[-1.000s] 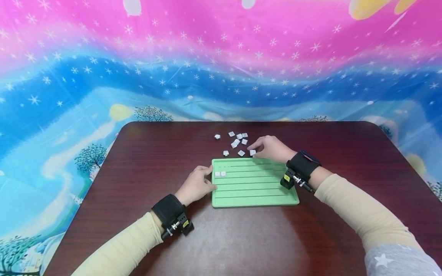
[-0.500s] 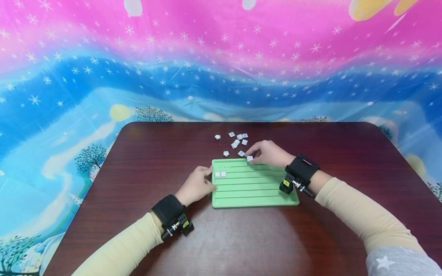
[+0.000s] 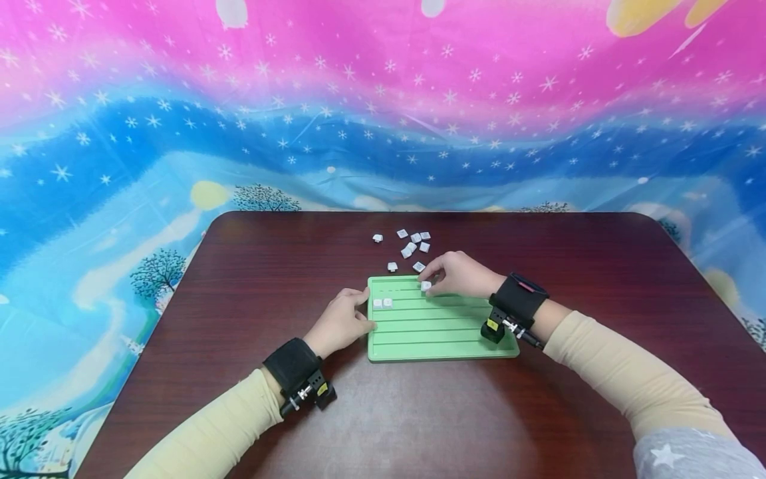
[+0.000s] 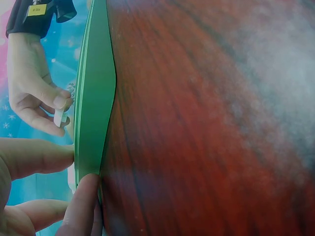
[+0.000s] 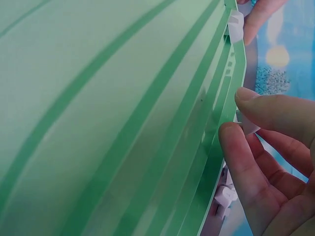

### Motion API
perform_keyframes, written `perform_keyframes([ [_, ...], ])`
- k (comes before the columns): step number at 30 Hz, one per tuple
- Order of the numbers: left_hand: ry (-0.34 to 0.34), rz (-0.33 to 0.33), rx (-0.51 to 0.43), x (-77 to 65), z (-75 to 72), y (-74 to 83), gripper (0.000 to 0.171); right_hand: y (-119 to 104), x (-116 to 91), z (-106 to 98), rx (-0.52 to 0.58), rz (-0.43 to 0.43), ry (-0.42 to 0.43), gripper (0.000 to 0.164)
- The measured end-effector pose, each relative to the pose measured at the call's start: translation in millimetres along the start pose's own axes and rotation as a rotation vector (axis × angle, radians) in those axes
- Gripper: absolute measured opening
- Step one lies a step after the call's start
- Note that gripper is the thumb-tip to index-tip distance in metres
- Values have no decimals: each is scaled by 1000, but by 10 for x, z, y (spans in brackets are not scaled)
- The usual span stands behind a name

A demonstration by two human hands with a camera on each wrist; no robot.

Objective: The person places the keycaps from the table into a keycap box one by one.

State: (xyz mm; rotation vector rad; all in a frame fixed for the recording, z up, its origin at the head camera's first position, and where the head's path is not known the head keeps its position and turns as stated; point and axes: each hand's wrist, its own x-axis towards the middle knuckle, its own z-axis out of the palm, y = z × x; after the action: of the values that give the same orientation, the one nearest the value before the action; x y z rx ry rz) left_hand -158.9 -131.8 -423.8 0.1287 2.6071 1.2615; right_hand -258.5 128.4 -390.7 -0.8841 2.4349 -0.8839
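A light green tray (image 3: 443,337) with raised ridges lies on the table. At its left edge my left hand (image 3: 341,321) grips the rim between thumb and fingers; its fingers (image 4: 84,206) touch the tray wall in the left wrist view. My right hand (image 3: 465,274) pinches a white keycap (image 3: 425,286) between thumb and forefinger, over the upper middle of the tray. In the right wrist view that keycap (image 5: 251,126) is partly hidden by the fingertips. Two white keycaps (image 3: 383,303) sit side by side in a row at the tray's left.
Several loose white keycaps (image 3: 409,250) lie scattered behind the tray, one (image 3: 419,267) close to its back edge. The dark wooden table (image 3: 287,253) extends around it. A patterned cloth (image 3: 359,133) hangs behind the table.
My right hand has carried the keycap from behind the tray's back edge toward me and leftward, over the tray. My left hand has stayed at the left rim.
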Motion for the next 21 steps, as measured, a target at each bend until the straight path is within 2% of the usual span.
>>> perform_keyframes([
  [13, -2, 0, -9, -8, -7, -3, 71, -59, 3, 82, 20, -40, -31, 28],
  [21, 0, -4, -12, -13, -6, 10, 71, -110, 24, 132, -6, -59, -46, 26],
])
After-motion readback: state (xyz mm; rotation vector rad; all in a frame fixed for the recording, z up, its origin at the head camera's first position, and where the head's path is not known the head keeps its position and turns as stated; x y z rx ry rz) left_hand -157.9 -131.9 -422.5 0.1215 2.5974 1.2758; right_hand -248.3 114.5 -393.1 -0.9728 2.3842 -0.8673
